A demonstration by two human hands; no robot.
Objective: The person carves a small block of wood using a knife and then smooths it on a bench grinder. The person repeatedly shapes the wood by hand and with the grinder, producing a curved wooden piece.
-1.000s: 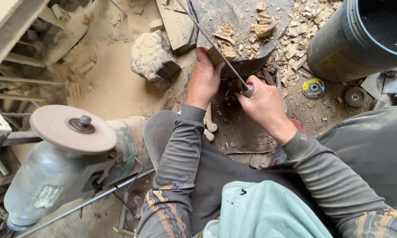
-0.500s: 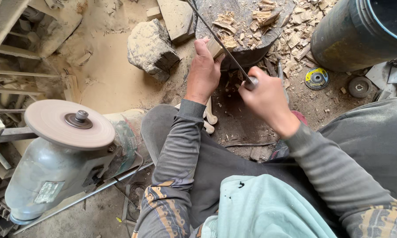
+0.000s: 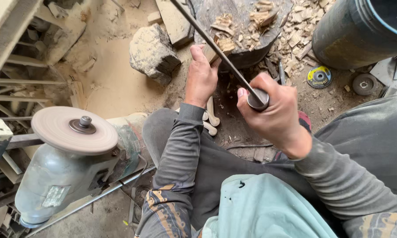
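Right hand (image 3: 275, 117): fingers clenched round a long metal rod (image 3: 216, 48), its long axis running up-left across the chopping block (image 3: 242, 26). Left hand (image 3: 202, 77): fingers grasping a small wood piece (image 3: 212, 55) against the block's edge, just beneath the rod, the nearer hand.

Both arms reach forward in grey sleeves, elbows bent near the body. The left hand (image 3: 201, 77) lies farther out, fingers curled shut, thumb pointing away. The right hand (image 3: 275, 117) sits nearer and to the right, its grip closed in a fist, wrist raised.
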